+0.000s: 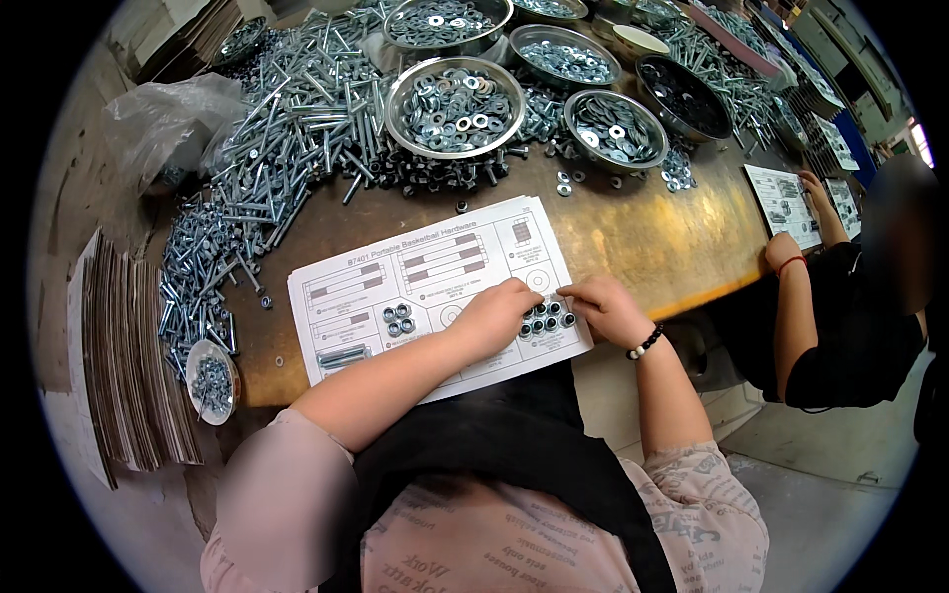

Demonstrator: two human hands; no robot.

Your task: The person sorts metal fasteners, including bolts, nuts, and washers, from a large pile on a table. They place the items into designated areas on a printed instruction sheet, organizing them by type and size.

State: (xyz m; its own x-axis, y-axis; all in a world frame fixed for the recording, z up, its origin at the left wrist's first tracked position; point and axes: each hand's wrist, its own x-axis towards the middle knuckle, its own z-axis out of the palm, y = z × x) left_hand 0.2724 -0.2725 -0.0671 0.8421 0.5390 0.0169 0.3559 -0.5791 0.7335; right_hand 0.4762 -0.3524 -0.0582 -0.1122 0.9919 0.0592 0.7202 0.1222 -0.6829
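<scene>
A stack of printed hardware sheets (386, 282) lies at the table's front edge, before me. On its right part, a cluster of small dark-centred metal pieces (547, 321), like lock nuts, sits in rows. My left hand (506, 311) reaches over the sheet with fingers curled down at the cluster's left side. Opposite it, my right hand (605, 306) has its fingertips bent together at the upper right of the cluster. Whatever lies under either set of fingertips is too small to make out. Several silvery nuts (398, 319) and some long bolts (343, 357) rest on the sheet's left part.
Heaped bolts (306, 109) cover the table's back and left. Metal bowls of washers (455, 148) stand along the back. A small dish (227, 400) sits at the left edge, beside stacked cardboard (124, 366). At right, a co-worker's hands (783, 252) touch another sheet (766, 193).
</scene>
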